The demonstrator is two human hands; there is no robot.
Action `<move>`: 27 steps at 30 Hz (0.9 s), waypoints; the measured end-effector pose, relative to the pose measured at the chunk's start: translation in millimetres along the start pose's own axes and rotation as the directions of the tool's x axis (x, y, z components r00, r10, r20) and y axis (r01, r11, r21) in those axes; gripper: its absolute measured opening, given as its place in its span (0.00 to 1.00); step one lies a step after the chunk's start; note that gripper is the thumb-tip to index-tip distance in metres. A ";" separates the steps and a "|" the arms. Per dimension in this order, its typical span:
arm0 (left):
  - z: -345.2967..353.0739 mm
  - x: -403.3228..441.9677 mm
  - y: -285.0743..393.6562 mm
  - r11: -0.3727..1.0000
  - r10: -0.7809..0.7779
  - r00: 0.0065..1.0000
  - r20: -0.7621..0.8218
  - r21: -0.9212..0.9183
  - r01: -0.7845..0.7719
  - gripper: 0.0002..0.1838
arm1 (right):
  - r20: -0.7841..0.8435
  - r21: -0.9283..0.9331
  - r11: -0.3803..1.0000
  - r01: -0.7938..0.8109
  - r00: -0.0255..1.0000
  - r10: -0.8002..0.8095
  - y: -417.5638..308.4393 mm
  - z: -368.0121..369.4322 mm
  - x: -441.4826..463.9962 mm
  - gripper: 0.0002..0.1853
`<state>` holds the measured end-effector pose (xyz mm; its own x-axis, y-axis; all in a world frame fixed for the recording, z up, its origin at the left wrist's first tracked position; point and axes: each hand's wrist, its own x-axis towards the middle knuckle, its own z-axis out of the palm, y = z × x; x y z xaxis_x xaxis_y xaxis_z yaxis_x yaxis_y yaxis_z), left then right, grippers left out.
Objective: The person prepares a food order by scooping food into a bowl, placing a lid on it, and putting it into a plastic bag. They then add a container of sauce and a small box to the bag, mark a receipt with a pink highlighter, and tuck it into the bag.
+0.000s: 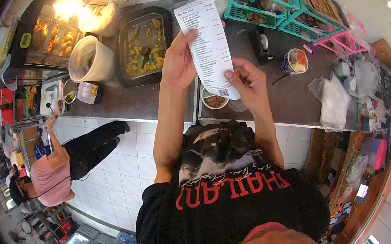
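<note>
A long white printed receipt is stretched between both hands above the counter. My left hand grips its left edge near the upper half, fingers closed with the thumb over the paper. Lower on the right side, my right hand pinches the receipt, its thumb on the front near a printed square code. Beneath the receipt's bottom end is a white bowl of brown food, partly covered by the paper. To the left of my left hand stands a black tray holding yellow food pieces.
A white tub is left of the tray, beside a lit food case. Teal baskets, a pink basket, a food cup and plastic bags are on the right. A person in pink works at left.
</note>
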<state>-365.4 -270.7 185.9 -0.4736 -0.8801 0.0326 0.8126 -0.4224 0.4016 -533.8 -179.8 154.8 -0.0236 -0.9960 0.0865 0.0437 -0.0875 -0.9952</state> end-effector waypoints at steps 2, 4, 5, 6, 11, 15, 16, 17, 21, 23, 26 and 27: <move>-1.2 -0.9 0.0 1.000 0.007 1.000 -0.010 0.016 -0.007 0.27 | 0.001 -0.004 1.000 -0.001 1.000 0.001 1.8 0.5 -0.2 0.14; -4.9 -0.4 -0.4 1.000 0.008 1.000 -0.013 0.023 -0.008 0.27 | -0.002 0.004 1.000 -0.007 1.000 0.007 1.1 2.1 -0.4 0.14; -6.8 -0.5 -0.6 1.000 0.006 1.000 -0.012 0.014 -0.006 0.27 | -0.007 0.003 1.000 0.002 1.000 -0.002 2.5 2.9 -0.4 0.14; -8.9 -0.8 -0.7 1.000 0.002 1.000 -0.013 0.005 -0.002 0.27 | -0.012 0.001 1.000 0.009 1.000 -0.009 5.3 3.9 -0.5 0.14; -14.2 0.4 -3.4 1.000 -0.003 1.000 -0.002 0.000 0.003 0.27 | -0.010 -0.033 0.999 -0.022 1.000 0.022 10.7 0.6 -1.3 0.14; -15.5 4.8 -6.6 1.000 -0.019 1.000 -0.013 -0.011 0.019 0.27 | -0.022 -0.027 0.999 -0.033 0.999 0.033 12.3 -0.8 0.1 0.14; -16.6 6.2 -7.8 1.000 -0.024 1.000 -0.011 -0.013 0.024 0.27 | -0.026 -0.021 0.999 -0.030 0.999 0.030 13.1 -1.9 0.5 0.14; -18.3 8.7 -8.8 0.999 -0.033 0.999 -0.014 -0.017 0.033 0.27 | -0.028 -0.021 0.999 -0.036 0.999 0.035 13.4 -3.5 1.4 0.14; -25.9 17.8 -14.8 0.996 -0.077 0.997 -0.002 -0.043 0.077 0.27 | -0.050 -0.037 0.998 -0.054 0.997 0.052 9.9 -10.0 1.2 0.13; -25.0 22.0 -18.0 0.997 -0.076 0.997 0.008 -0.030 0.076 0.26 | -0.065 -0.040 0.998 -0.053 0.997 0.050 11.2 -13.8 1.5 0.13; -25.0 27.9 -22.8 0.998 -0.062 0.998 0.010 -0.003 0.062 0.26 | -0.084 -0.021 0.999 -0.045 0.996 0.043 18.2 -19.7 2.4 0.13; -31.5 30.4 -24.4 0.997 -0.071 0.997 0.013 -0.018 0.072 0.26 | -0.088 -0.013 0.999 -0.044 0.995 0.043 18.7 -21.1 2.3 0.13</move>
<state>-389.0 -293.9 148.2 -0.5349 -0.8447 0.0161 0.7825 -0.4882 0.3865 -554.2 -183.2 135.4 -0.1096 -0.9932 0.0397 0.0321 -0.0435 -0.9985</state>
